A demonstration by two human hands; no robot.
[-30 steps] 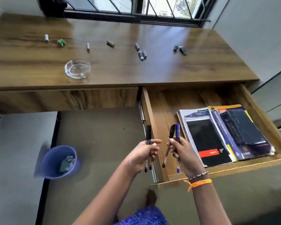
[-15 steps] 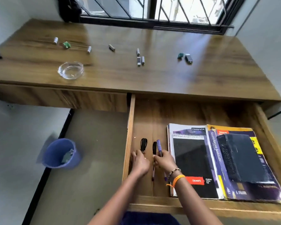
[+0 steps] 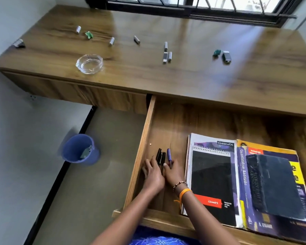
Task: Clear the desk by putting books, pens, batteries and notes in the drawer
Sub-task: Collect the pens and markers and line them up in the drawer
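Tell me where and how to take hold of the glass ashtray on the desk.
Grip the glass ashtray by its thick rim, coming straight down from above, fingers across opposite sides. It sits upright and low on the desk near the front edge, its hollow facing up, with bare wood all round it, so nothing blocks a top approach. Its smooth glass probably calls for a firm pinch.

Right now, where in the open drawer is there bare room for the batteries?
Free: the wooden drawer floor behind the spiral notebook and yellow-purple book, and ahead of the pens. Crowded: the front-left corner, where both hands settle pens, and the book-covered right side.
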